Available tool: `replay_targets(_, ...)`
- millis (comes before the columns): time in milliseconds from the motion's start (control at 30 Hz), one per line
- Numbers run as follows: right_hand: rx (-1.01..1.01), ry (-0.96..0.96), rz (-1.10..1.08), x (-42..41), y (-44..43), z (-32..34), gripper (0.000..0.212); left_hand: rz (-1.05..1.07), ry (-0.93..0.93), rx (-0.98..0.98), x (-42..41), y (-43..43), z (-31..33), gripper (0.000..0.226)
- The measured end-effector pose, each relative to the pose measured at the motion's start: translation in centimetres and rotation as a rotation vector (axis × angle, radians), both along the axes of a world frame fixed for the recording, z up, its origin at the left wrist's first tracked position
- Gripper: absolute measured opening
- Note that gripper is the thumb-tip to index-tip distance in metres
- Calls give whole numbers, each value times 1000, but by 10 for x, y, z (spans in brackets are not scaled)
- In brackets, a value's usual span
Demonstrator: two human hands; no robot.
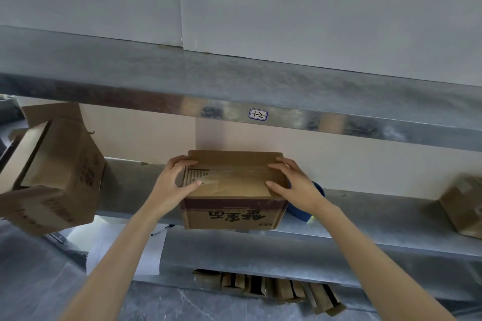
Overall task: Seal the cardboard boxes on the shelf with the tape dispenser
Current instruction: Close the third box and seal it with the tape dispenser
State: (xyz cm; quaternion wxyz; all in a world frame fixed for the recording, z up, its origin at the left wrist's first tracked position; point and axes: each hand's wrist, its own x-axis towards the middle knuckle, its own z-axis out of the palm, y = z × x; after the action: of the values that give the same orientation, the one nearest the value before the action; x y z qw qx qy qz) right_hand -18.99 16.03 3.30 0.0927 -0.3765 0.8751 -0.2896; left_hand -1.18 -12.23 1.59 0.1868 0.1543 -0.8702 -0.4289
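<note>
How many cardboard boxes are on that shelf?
3. The middle box under the left hand and right hand; the left box, tilted; the right box, cut off by the edge. Others may be hidden.

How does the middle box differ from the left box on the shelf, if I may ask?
The middle box has its top flaps shut, with tape along the seam; the left box has a flap open. The middle box sits level; the left box looks tilted. The left hand and right hand press on the middle box; neither touches the left box. Both are printed brown cardboard.
</note>
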Motion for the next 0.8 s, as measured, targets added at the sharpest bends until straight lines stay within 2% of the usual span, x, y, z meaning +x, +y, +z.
replay_targets(200, -130, -28, -141, 14, -13, -20, 40, 37, 45, -16, -10, 5, -7, 36)
replay_targets(333, -133, 73, -174, 14, -25, -15, 33, 33, 14, -112, -26, 15, -8, 54)
replay_targets(500, -10, 247, -99, 12, -36, -17, 42, 63, 29, -383, -38, 29, -4, 41)
replay_targets(600, 11, 310, -106, 14, -38, -23, 56, 54, 37, -429, -37, 27, -9, 39)
replay_targets(700, 47, 350, -97, 13, -38, -26, 57, 59, 65, -414, -36, 26, -13, 38)
replay_targets(733, 25, 342, -90, 12, -37, -26, 55, 59, 70, -413, -36, 26, -12, 39)
replay_targets(800, -145, 194, -104, 11, -35, -23, 43, 56, 76, -411, -36, 25, -13, 39)
